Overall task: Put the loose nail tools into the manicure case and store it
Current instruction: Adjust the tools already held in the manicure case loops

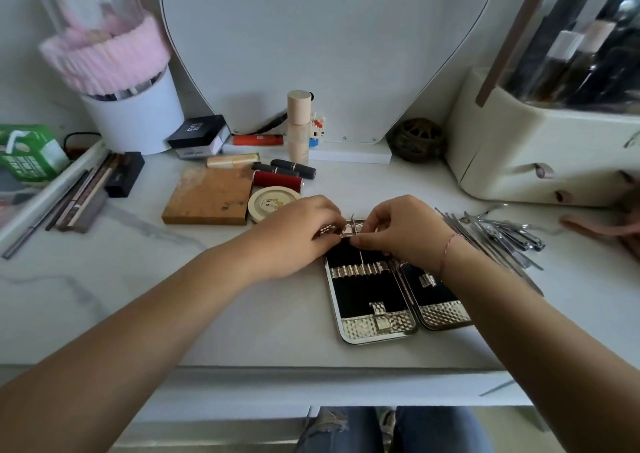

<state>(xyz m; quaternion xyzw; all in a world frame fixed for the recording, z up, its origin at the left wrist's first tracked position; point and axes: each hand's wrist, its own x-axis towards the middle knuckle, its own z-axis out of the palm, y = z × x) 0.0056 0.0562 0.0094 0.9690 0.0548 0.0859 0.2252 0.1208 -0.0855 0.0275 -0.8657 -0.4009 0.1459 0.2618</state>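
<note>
An open manicure case point(377, 328) with black lining and silver patterned trim lies flat on the white table. A thin metal nail tool point(354, 225) stands in the top of its left half. My left hand point(298, 234) pinches the case's upper edge by the tool. My right hand point(398, 230) pinches the same tool from the right. A pile of loose metal nail tools point(498, 234) lies just right of the case.
A tan palette point(207, 196), a round compact point(272, 203) and lipsticks point(277, 175) lie behind my left hand. A mirror point(329, 54) stands at the back, a cream organizer point(540, 154) at the right, a white brush holder point(135, 120) at the left.
</note>
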